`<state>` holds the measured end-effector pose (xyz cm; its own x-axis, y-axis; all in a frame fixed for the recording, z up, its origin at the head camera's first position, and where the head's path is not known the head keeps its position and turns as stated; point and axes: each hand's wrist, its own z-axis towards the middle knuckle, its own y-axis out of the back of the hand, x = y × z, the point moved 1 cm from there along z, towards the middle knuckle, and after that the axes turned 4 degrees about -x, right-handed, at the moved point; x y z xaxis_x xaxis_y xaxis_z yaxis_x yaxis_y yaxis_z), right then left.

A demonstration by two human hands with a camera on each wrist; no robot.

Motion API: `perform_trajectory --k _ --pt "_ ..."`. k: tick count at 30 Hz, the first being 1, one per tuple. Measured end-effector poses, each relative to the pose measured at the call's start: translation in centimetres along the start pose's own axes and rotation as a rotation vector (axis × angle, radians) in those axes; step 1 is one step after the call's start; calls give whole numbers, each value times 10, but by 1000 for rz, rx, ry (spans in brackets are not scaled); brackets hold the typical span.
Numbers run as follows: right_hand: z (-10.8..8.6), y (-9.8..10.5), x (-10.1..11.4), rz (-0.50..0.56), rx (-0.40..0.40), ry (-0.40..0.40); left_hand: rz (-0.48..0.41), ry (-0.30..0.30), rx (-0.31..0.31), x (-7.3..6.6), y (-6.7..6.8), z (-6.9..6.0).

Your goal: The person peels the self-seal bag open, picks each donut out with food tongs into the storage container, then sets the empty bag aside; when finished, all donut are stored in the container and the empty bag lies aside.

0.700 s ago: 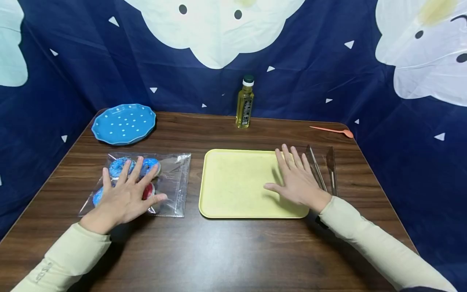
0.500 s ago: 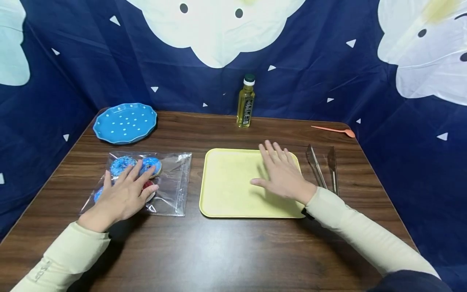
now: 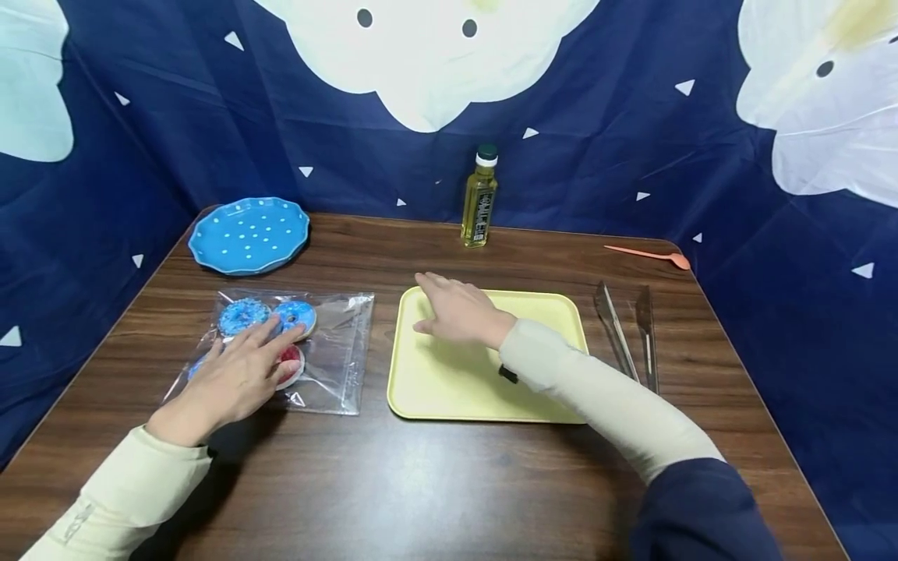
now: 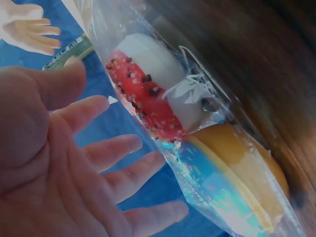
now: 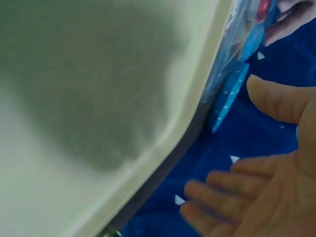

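Left hand (image 3: 228,383) and right hand (image 3: 459,309), fingers extended, are hovering above the clear donut bag (image 3: 330,347) at left and the yellow tray (image 3: 442,389), both lying near, seemingly for easy reach.

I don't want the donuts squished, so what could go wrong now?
The left hand is spread over the donuts; pressing down might squash them. The right hand is over the tray; dropping low, it might bump it. The bottle stands upright behind the tray, so a longer reach could tip it.
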<state>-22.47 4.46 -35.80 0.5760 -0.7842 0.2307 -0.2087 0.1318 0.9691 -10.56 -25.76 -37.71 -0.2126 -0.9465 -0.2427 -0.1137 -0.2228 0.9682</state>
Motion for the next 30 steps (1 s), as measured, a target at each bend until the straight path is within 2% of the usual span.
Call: perform_trajectory --k 5,8,12,17,21,30 --pt "34 -10 10 62 22 93 23 -39 -1 3 1 3" --pt "49 -17 17 53 44 139 38 -55 -6 5 1 6" --pt "66 -24 25 22 53 157 52 -60 2 3 7 15" --pt "81 -30 31 4 54 160 48 -36 80 1 13 28" --pt "89 -30 32 -1 54 177 33 -29 119 3 15 32" --pt "105 -27 31 41 47 188 -18 -112 124 13 22 37"
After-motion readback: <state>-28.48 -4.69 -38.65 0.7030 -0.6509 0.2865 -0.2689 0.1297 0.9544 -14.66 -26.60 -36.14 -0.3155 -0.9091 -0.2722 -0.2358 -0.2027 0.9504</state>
